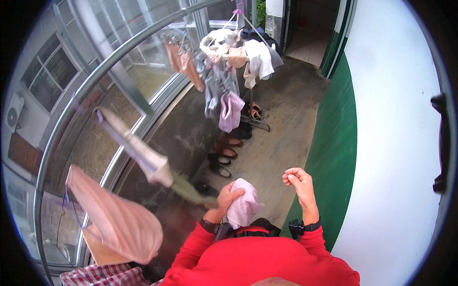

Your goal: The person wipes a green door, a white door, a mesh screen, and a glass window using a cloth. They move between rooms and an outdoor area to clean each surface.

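Note:
My left hand grips a bunched pale pink towel-like cloth in front of my waist. Raised to the right, near the green lower wall, my right hand has curled fingers with thumb and fingertips close together; whether they pinch anything small cannot be told. A beige and green cloth, blurred, hangs slanting from the metal rail and reaches down close to my left hand. Below it a peach-coloured garment hangs from the same rail.
A curved metal rail runs along the windows at left. Ahead, a rack holds small laundry, including a pink cloth. Several shoes line the dark wall's foot. A red checked cloth hangs at lower left. The green and white wall bounds the right side.

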`<state>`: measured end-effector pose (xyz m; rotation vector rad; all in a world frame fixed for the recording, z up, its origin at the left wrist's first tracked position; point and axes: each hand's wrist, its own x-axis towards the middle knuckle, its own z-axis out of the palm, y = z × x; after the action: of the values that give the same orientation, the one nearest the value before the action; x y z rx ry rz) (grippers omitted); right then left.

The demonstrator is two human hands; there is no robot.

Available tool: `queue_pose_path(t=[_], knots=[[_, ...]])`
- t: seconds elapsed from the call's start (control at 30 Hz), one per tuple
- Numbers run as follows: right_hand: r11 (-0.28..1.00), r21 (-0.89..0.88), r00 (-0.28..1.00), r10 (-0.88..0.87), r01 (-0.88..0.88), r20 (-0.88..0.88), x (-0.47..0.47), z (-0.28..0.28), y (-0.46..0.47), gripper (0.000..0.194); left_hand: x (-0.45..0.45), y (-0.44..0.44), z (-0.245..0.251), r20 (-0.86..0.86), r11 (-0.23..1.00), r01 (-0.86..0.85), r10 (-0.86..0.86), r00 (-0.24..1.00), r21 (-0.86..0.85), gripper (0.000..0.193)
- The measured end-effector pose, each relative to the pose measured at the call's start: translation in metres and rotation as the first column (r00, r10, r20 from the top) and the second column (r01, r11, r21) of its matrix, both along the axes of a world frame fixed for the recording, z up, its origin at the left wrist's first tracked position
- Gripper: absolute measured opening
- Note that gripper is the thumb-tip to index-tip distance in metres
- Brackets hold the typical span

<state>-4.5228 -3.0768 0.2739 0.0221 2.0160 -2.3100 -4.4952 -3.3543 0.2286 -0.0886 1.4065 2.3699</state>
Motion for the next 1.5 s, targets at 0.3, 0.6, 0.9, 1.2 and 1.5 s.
queue_pose_path(t=[0.3, 0.6, 0.9, 1.2, 1.5], knots=[[0.99, -0.098, 0.995, 0.099, -0.098, 0.013, -0.192, -0.026, 0.086, 0.016, -0.176, 0.096, 0.005, 0.017, 0.995, -0.088, 0.088, 0.996, 0.051, 0.04], [0.904, -0.005, 0.902, 0.426, -0.428, -0.076, -0.379, -0.001, 0.167, 0.049, -0.373, 0.245, 0.039, -0.07, 0.977, -0.178, 0.187, 0.98, 0.115, 0.04], [0.943, -0.031, 0.942, 0.33, -0.332, -0.066, -0.597, -0.037, 0.262, 0.063, -0.615, 0.358, 0.011, -0.122, 0.985, -0.111, 0.128, 0.984, 0.136, 0.06], [0.99, 0.132, 0.998, 0.051, -0.045, -0.04, -0.8, -0.023, 0.394, 0.054, -0.854, 0.487, 0.021, -0.206, 0.991, 0.129, -0.119, 0.971, 0.039, 0.058], [0.946, 0.284, 0.968, 0.206, -0.159, -0.143, -1.026, -0.051, 0.453, 0.068, -1.054, 0.533, -0.006, -0.109, 0.988, -0.13, 0.121, 0.987, -0.087, 0.053]])
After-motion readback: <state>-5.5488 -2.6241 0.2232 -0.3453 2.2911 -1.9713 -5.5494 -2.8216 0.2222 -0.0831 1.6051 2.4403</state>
